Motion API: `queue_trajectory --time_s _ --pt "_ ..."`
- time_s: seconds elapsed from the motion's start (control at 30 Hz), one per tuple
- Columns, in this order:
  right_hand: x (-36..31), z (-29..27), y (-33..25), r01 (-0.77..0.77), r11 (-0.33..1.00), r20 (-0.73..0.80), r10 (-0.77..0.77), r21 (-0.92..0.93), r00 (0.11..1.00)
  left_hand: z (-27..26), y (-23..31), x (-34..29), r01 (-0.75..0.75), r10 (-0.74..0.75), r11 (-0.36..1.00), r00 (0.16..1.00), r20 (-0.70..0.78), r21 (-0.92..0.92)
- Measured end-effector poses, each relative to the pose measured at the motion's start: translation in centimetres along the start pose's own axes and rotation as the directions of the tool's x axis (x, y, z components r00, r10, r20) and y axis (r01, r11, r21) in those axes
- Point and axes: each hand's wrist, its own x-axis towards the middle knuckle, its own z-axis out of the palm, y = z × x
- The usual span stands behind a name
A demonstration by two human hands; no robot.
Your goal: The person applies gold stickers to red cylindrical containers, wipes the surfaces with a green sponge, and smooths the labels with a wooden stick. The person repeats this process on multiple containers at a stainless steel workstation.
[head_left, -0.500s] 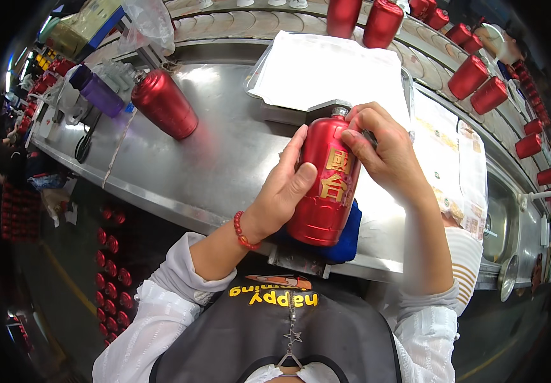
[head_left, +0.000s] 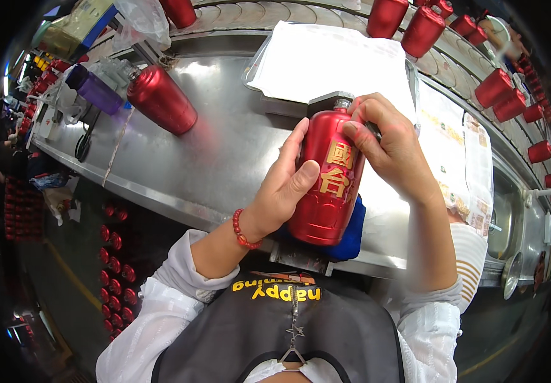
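Observation:
A red glass bottle (head_left: 325, 214) with raised gold characters and a clear bare neck stands tilted in front of me. My left hand (head_left: 282, 185) wraps round its left side, thumb on the front. At the bottle's right shoulder, just below the neck, my right hand (head_left: 384, 131) has its thumb and fingers pinched together. Whatever lies between those fingertips is hidden. Under and behind the bottle's base shows a blue cloth (head_left: 354, 233). A second red bottle (head_left: 162, 102) rests on the steel bench to the left.
Behind the bottle lies a tray (head_left: 259, 76) covered by white sheets (head_left: 333, 60). Printed sheets (head_left: 444, 140) lie to the right, near a sink (head_left: 502, 223). A purple bottle (head_left: 96, 89) and scissors (head_left: 84, 143) are at left. A curved conveyor (head_left: 256, 22) carries red bottles (head_left: 423, 30).
The conveyor's bottles have moved to the right, and another has come in at the upper left. Both hands stay at the held bottle, which has shifted only slightly.

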Motion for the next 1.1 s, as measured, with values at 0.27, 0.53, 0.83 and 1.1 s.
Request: queue_trajectory --time_s 0.27,0.53,0.83,1.1 --pt "1.3 0.8 0.6 0.030 0.999 0.028 -0.029 -0.026 0.999 -1.0 0.0 0.4 0.007 -0.008 0.997 1.000 0.006 0.081" --pt "1.6 0.9 0.5 -0.008 1.000 0.043 0.008 -0.012 0.999 -1.7 0.1 0.5 0.004 -0.007 0.995 0.999 0.034 0.096" --pt "2.1 1.4 0.9 0.033 0.999 0.031 -0.032 -0.024 0.999 -2.1 0.3 0.6 0.009 -0.014 0.988 0.999 0.032 0.156" --pt "2.0 1.4 0.9 0.037 0.999 0.006 -0.037 -0.015 0.999 -1.9 0.2 0.6 0.019 -0.019 0.990 1.000 0.004 0.141"
